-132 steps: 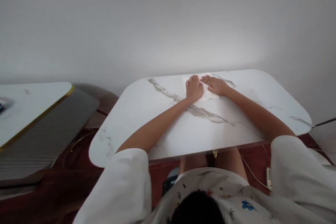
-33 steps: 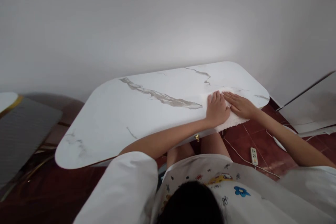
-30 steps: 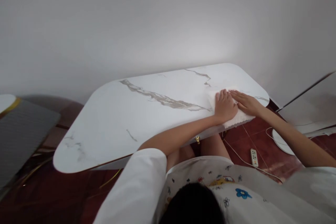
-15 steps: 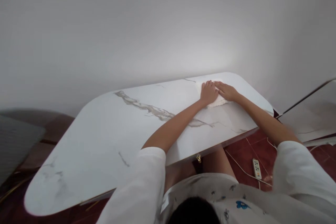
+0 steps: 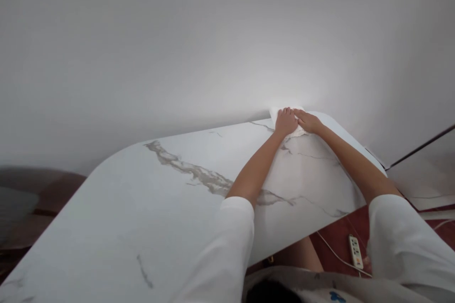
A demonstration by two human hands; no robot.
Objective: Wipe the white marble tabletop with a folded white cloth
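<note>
My left hand [image 5: 286, 122] lies flat on a white cloth [image 5: 297, 132], fingers pointing toward the wall. Beside it, my right hand [image 5: 307, 121] presses on the same cloth with its fingers stretched out toward the left hand, touching it. Both hands are open and cover most of the cloth. Under the cloth is a white marble-patterned tabletop [image 5: 124, 213] with grey-brown veins; the cloth sits at its far edge, near the right rounded corner, and part of it reaches past the edge by the wall.
A pale wall [image 5: 177, 47] stands right behind the table. On the red tiled floor [image 5: 337, 236] at lower right lies a power strip [image 5: 355, 252] with a white cord. A dark-edged panel [image 5: 423, 147] leans at the right, and brownish furniture [image 5: 57, 194] stands at the left.
Both hands have pushed the cloth away from me, up to the table's far edge. My body leans further forward, and the tabletop looks nearer.
</note>
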